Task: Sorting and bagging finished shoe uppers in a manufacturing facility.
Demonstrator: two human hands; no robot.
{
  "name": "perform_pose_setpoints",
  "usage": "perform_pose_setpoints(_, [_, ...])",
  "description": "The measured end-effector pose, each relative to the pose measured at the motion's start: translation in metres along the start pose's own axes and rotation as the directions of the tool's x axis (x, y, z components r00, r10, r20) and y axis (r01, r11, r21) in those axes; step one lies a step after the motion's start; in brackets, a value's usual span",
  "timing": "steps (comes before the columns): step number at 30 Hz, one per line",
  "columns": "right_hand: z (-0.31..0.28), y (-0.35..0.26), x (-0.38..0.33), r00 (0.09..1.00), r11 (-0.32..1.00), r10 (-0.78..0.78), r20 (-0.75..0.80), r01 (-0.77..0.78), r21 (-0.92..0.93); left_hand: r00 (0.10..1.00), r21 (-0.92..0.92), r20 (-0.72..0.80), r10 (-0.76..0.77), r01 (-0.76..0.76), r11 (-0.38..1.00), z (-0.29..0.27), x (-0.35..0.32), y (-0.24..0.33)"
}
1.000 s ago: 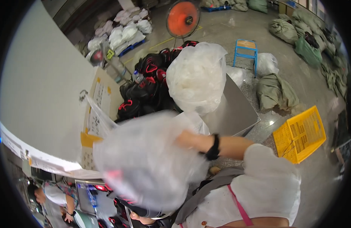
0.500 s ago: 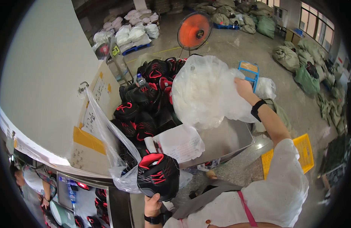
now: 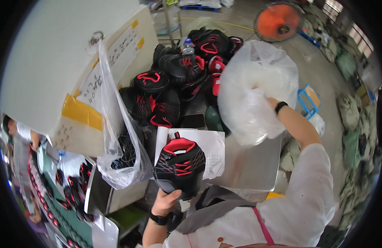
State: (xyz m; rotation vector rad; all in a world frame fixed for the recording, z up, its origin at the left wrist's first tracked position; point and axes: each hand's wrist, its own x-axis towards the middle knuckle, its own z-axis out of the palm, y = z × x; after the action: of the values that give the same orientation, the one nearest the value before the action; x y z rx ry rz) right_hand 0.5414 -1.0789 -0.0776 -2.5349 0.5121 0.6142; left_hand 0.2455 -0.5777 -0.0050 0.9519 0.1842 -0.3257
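Black with red laces, the shoe (image 3: 182, 169) is held up in front of the body by the left hand (image 3: 165, 202), thumb over the toe, other fingers hidden underneath; the right hand (image 3: 273, 102) reaches into a big cloudy plastic bag (image 3: 257, 74), its fingertips covered, so I cannot tell whether they pinch anything; a firm toe grip should keep the shoe level, and separating the thin film gently should avoid tearing it; behind the shoe lie paper sheets (image 3: 214, 159) on the metal table (image 3: 253, 165); a shoe pile (image 3: 184, 68) crowds the bag's left; a hanging bag (image 3: 120, 175), just left of the shoe, could snag it; beyond stands an orange fan (image 3: 275, 20).
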Motion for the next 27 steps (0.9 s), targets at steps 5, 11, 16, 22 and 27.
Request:
perform_pose_setpoints(5, [-0.010,-0.036,-0.001,0.721,0.486,-0.633,0.281,0.653,-0.581,0.997,0.025,-0.083,0.002,0.000,1.000,-0.019,-0.013,-0.005])
perform_pose_setpoints(11, [-0.044,-0.103,-0.061,0.646,0.286,-0.646,0.408,0.700,-0.654,0.998,0.014,-0.050,-0.041,0.042,0.999,-0.022,-0.015,-0.012])
perform_pose_setpoints(16, [-0.018,-0.066,-0.061,0.172,-0.025,-0.924,0.340,0.863,-0.504,0.997,0.044,-0.057,-0.046,0.048,0.998,-0.020,-0.013,-0.006])
perform_pose_setpoints(22, [-0.028,-0.043,-0.108,0.022,-0.375,-0.898,0.440,0.487,-0.789,0.997,0.067,-0.062,-0.056,0.060,0.996,-0.043,-0.020,-0.002])
perform_pose_setpoints(27, [-0.064,-0.149,-0.235,0.637,0.385,-0.749,0.184,0.644,-0.661,0.998,0.064,-0.014,-0.062,0.063,0.996,-0.053,-0.021,-0.005])
